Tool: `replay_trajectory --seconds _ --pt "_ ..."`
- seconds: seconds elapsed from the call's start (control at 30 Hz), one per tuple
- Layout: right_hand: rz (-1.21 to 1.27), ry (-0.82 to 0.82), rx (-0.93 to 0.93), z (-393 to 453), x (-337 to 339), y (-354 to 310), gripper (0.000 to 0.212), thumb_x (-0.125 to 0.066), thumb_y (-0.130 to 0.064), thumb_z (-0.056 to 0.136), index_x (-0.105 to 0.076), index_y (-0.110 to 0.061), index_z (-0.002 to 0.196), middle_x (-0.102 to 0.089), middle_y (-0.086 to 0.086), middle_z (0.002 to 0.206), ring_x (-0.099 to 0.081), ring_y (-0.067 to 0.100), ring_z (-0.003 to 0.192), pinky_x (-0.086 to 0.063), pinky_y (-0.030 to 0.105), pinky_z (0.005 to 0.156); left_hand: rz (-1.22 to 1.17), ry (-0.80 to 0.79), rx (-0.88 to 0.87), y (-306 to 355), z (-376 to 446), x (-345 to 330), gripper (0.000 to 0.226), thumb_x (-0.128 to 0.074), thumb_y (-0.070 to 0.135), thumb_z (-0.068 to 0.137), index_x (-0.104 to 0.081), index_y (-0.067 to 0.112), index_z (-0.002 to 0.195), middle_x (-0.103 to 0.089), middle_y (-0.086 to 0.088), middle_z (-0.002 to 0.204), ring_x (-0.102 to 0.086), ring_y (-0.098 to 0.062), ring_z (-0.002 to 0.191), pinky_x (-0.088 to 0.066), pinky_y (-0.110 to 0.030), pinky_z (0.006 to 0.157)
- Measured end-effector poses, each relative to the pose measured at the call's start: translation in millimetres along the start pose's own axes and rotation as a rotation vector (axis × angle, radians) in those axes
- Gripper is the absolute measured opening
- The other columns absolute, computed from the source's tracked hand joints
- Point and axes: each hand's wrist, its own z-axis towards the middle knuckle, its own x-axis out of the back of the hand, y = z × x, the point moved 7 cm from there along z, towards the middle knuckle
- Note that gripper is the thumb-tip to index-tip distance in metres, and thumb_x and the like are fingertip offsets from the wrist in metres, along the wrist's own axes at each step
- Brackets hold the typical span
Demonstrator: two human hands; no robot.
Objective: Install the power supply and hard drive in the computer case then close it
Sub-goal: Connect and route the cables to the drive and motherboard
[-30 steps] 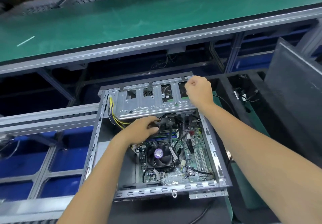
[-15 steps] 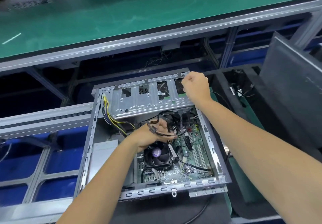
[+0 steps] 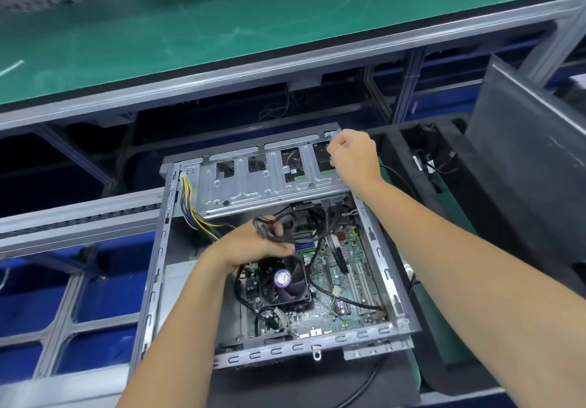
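Green workbench fills the upper frame. Centre frame, your left hand (image 3: 253, 242) grips loose black cables (image 3: 269, 228) clear of the open computer case (image 3: 158, 249); your right hand (image 3: 353, 157) pinches the metal drive bracket (image 3: 253, 188), steadying it.

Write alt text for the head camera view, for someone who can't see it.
A left hand grips black cables inside an open computer case, above the fan; the right hand holds the metal drive cage.
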Motion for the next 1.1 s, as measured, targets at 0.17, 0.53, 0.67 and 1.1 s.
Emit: replay_trajectory --seconds 0.17,0.53,0.67,1.1 --pt "-0.003 0.000 -0.002 -0.2 0.9 -0.9 0.020 -0.050 -0.006 0.088 -0.062 0.010 0.089 -0.067 0.025 0.086 -0.051 0.021 0.069 -0.054 0.045 0.070 0.179 0.082 -0.048 4.2 -1.0 -1.1 0.027 -0.069 0.019 0.081 -0.042 0.020 0.086 -0.044 0.003 0.077 -0.043 -0.015 0.073 -0.034 -0.031 0.071" --pt "0.018 -0.001 0.002 -1.9 0.9 -0.3 0.017 -0.052 -0.008 0.091 -0.065 0.002 0.087 -0.069 0.017 0.084 -0.060 0.023 0.075 -0.052 0.034 0.066 -0.139 -0.404 -0.307 27.2 -22.7 -23.2 0.102 -0.053 -0.018 0.085 -0.002 0.045 0.147 -0.038 0.001 0.148 -0.055 -0.023 0.121 -0.044 -0.042 0.095" --pt "0.008 0.005 0.000 -1.3 0.9 0.6 0.018 -0.052 -0.009 0.091 -0.065 0.004 0.088 -0.068 0.017 0.084 -0.058 0.022 0.073 -0.054 0.039 0.069 0.050 -0.018 -0.266 22.9 -12.3 -7.7 0.099 -0.053 -0.015 0.084 -0.016 0.058 0.139 -0.066 -0.003 0.107 -0.066 -0.008 0.101 -0.051 -0.038 0.096" --pt "0.022 -0.009 -0.023 0.6 -1.4 3.5 0.018 -0.052 -0.008 0.091 -0.064 0.004 0.086 -0.068 0.017 0.080 -0.054 0.018 0.066 -0.045 0.030 0.058 0.675 0.402 -0.335 38.3 -9.2 0.0 0.076 -0.064 0.020 0.088 -0.013 0.044 0.139 -0.062 0.003 0.071 -0.061 -0.021 0.069 -0.052 -0.035 0.066"
